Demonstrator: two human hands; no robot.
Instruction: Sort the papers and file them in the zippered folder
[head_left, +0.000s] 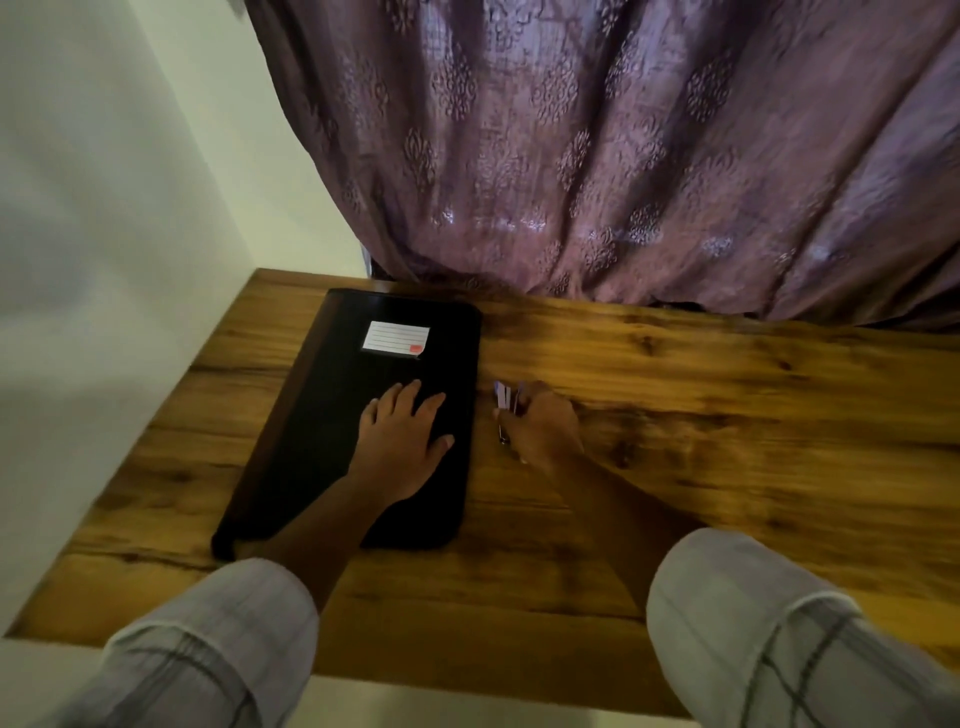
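A black zippered folder (332, 415) lies closed on the left part of the wooden table (701, 415), with a white lined label (396, 338) near its far end. My left hand (402, 434) rests flat on the folder's cover, fingers spread. Just right of the folder's edge, my right hand (540, 421) is closed around a small object (503, 402) with a white and dark part and a thin metal piece hanging below; I cannot tell what it is. No loose papers are in view.
A purple patterned curtain (623, 156) hangs behind the table's far edge. A pale wall (104, 208) runs along the table's left side. My grey checked sleeves sit over the near edge.
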